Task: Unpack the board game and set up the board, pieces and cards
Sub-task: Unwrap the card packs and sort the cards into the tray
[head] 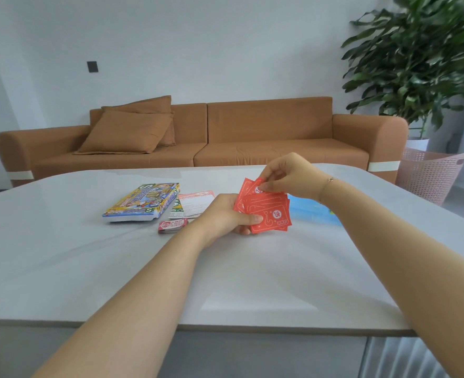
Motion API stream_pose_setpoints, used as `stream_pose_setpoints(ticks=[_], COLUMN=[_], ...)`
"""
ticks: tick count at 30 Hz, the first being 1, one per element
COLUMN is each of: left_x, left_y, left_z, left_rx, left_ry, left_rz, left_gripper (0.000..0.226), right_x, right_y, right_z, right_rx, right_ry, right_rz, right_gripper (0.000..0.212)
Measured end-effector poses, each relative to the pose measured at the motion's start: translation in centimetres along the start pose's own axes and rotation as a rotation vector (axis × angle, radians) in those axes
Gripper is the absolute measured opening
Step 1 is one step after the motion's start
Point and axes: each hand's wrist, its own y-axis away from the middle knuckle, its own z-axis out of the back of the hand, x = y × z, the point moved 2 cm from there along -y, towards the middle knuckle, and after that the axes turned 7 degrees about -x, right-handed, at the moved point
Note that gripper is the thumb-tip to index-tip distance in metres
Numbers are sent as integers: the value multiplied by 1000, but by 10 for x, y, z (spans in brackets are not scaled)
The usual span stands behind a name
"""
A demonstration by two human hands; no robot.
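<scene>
A fan of red cards (266, 211) with white dotted patterns and a question mark is held above the table, splayed and overlapping. The colourful game box (143, 201) lies flat and shut at the left, cartoon art facing up. Just right of it lie paper sheets (195, 203), one white with a red border, one green beneath. A small deck of pink cards (173, 225) sits in front of them. A blue board (311, 210) lies flat behind the red cards, partly hidden.

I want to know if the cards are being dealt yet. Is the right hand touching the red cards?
Touching. The head view shows the right hand pinching the top edge of the red cards fanned in the left hand.
</scene>
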Motion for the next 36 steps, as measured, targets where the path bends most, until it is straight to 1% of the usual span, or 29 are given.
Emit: stream_pose_setpoints(ticks=[3,4,5,7,8,10,14,16,19,22,24,26,28,30,32,34,36], left_x=[0,1,1,0,0,-1,-4,-6,-7,-1,6,8,6,1,-5,-10,-10], left_y=[-1,-1,-1,-1,-1,-1,-2,-3,-4,-5,-5,-5,-3,-2,-2,-2,-3], left_z=[-1,-1,-1,-2,-2,-2,1,2,-1,-4,-3,-2,-5,-10,-12,-9,-7], left_rx=[0,-1,-1,4,8,12,-29,-70,-101,-101,-92,-96,-84,-73,-112,-179,-174], left_ry=[-9,-11,-11,-12,-13,0,38,48,-5,-129,-306,-446,-452,-479,-544,-567,-624], left_rz=[-7,-7,-7,-6,-8,-14,-45,-76,-132,-154,-160,-164,-170,-214,-291,-364,-408], left_gripper=[18,18,18,18,18,20,28,29,25,12,1,11,9,9,17,29,37], right_x=[-2,-2,-2,-2,-1,0,-1,-1,1,-3,-13,-21,-26,-26,-26,-28,-32], right_y=[0,1,1,1,1,2,12,21,34,46,54,60,60,57,52,49,49], right_z=[-2,-3,-4,-7,-8,-9,3,12,22,22,15,6,-2,-6,-8,-9,-10], right_rx=[18,15,1,-53,-80,-99,-49,-27,-7,25,69,134,145,113,85,70,66], right_ry=[33,19,-8,-40,-24,14,-77,-103,-203,-281,-190,-64,-8,16,54,84,152], right_rz=[1,-11,-29,-49,-39,-14,-65,-118,-188,-234,-251,-240,-215,-197,-167,-159,-169], right_gripper=[12,10,9,19,23,22,15,18,27,34,33,33,32,29,24,21,23])
